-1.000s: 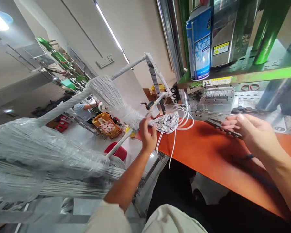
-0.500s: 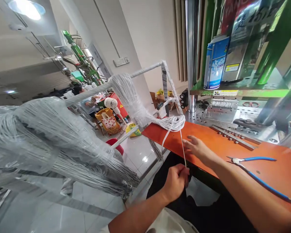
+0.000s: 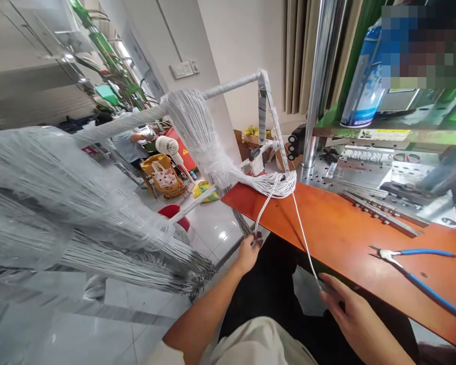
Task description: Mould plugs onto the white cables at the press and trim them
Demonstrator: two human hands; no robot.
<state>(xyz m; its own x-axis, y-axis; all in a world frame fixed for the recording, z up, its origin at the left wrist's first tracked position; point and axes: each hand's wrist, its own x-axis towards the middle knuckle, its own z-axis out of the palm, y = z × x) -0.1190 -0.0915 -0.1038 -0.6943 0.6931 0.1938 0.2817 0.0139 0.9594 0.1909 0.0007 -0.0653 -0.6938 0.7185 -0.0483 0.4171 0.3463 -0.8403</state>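
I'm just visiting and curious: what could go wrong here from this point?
The looped bundle might snarl if the right hand pulls hard on its white strand. That strand crosses the edge of the orange board, so a tug could drag loops off. The pliers lie loose with jaws apart; an arm might catch them.

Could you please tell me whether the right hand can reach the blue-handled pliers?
Probably yes: the blue-handled pliers lie uncovered on the orange board, though the right hand appears to hold a white cable.
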